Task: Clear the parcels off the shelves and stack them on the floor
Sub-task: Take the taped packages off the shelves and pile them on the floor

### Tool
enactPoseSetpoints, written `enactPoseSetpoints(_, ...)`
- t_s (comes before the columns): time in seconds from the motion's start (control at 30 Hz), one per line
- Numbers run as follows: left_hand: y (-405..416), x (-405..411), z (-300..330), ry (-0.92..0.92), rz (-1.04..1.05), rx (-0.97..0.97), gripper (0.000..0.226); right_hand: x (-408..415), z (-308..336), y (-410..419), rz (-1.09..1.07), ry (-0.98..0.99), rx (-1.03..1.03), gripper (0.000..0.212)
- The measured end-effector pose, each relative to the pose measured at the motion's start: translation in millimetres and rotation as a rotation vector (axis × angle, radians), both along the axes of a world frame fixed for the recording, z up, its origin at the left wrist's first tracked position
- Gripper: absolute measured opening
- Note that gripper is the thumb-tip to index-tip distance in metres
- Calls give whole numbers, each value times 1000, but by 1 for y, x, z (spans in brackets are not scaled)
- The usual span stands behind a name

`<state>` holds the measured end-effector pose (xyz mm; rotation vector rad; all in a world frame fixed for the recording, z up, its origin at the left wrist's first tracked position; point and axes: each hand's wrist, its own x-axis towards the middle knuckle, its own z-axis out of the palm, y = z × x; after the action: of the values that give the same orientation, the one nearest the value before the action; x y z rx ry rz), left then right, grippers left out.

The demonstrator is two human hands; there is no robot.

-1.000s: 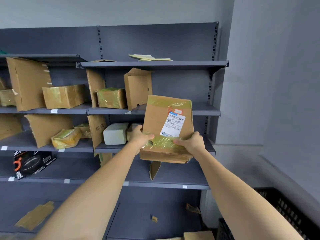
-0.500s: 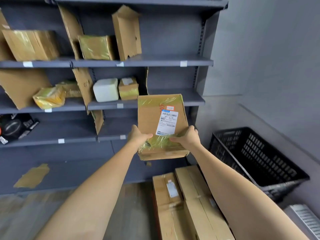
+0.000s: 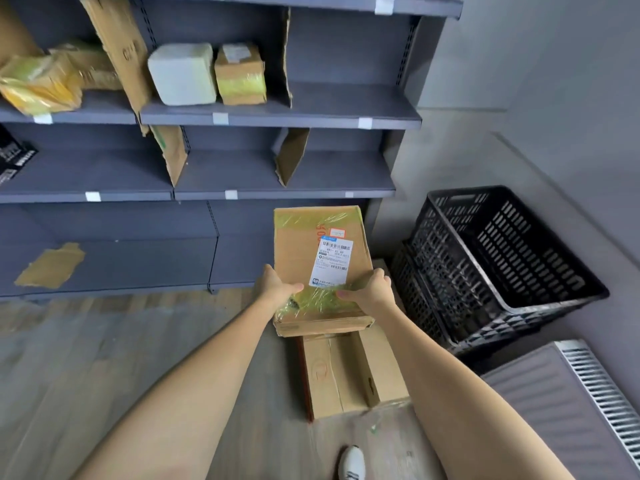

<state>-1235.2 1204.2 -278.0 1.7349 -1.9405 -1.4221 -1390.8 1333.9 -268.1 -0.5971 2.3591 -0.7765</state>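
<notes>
I hold a flat brown parcel (image 3: 304, 251) with a white shipping label and yellow-green tape. My left hand (image 3: 277, 289) grips its near left corner and my right hand (image 3: 370, 289) its near right corner. The parcel hangs low, just above cardboard boxes (image 3: 346, 372) lying on the wooden floor in front of the grey shelves (image 3: 277, 116). On the middle shelf stand a white parcel (image 3: 181, 74) and a small taped brown parcel (image 3: 240, 74). Yellow-wrapped parcels (image 3: 41, 81) lie further left.
Two stacked black plastic crates (image 3: 502, 265) stand right of the floor boxes, by the wall. A grey radiator panel (image 3: 571, 403) lies at the lower right. Cardboard dividers (image 3: 117, 46) lean on the shelves. My white shoe (image 3: 351, 462) shows at the bottom.
I have lowered the parcel from shelf height down toward the boxes on the floor, and my view has tilted down. Both hands keep the same grip.
</notes>
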Motion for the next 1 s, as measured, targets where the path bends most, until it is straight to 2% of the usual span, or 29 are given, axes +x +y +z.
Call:
enactPoseSetpoints(0.1, 12, -11, -36, -24, 39, 80, 93, -9, -43, 7, -10, -66, 40, 94)
enactPoseSetpoints(0.37, 46, -37, -128, -254, 79, 121, 71, -37, -164, 27, -20, -222, 169, 93)
enactPoseSetpoints(0.6, 62, -58, -219, -346, 134, 180, 55, -58, -264, 32, -11, -289, 236, 79)
enactPoseSetpoints(0.87, 62, -82, -326, -428, 69, 234, 59, -78, -366, 30, -35, -256, 405, 90)
enactPoseSetpoints(1.0, 58, -86, -384, -444, 37, 261, 53, -81, -422, 23, -23, -214, 493, 91)
